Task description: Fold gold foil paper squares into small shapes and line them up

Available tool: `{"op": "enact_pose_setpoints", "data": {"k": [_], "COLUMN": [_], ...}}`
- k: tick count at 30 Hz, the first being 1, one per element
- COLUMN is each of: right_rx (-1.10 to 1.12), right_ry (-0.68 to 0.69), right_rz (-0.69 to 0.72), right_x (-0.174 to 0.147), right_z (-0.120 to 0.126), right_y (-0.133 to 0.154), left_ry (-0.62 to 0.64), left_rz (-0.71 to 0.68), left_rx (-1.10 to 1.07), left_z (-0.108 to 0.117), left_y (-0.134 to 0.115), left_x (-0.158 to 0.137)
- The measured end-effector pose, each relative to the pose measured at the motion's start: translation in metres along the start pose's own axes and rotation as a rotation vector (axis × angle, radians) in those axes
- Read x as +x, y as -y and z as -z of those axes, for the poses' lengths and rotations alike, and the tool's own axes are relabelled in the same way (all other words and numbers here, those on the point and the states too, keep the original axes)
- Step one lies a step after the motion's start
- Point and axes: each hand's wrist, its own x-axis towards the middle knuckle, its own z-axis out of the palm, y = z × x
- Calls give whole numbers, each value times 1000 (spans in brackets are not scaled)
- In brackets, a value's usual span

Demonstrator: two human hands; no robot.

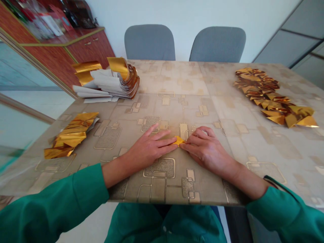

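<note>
A small folded piece of gold foil paper lies on the table in front of me, partly covered by fingers of both hands. My left hand rests flat with its fingers spread, the fingertips touching the paper's left side. At the right end of the paper, my right hand is closed, thumb and fingers pinched on it. Folded gold pieces lie in an overlapping row at the far right. A smaller bundle of gold paper sits to the left of my left hand.
A thick curled stack of gold and white sheets stands at the back left of the patterned table. Beyond the far edge are two grey chairs. A reddish wooden cabinet with items on it stands at the left.
</note>
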Motion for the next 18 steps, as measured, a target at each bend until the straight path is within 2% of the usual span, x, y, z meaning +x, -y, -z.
{"op": "enact_pose_setpoints", "data": {"k": [7, 10, 15, 18], "right_rx": [28, 62, 159, 124], "right_ry": [36, 47, 13, 2], "right_rz": [-3, 1, -74, -143], "right_x": [-4, -4, 1, 7], "right_z": [4, 6, -2, -13], "right_y": [-2, -2, -4, -4], "left_ry": [93, 88, -53, -158], "left_rz": [25, 15, 17, 36], "left_rx": [-2, 2, -26, -6], "left_z": [5, 8, 6, 2], "left_y": [5, 5, 0, -3], "left_x": [-12, -17, -4, 10]}}
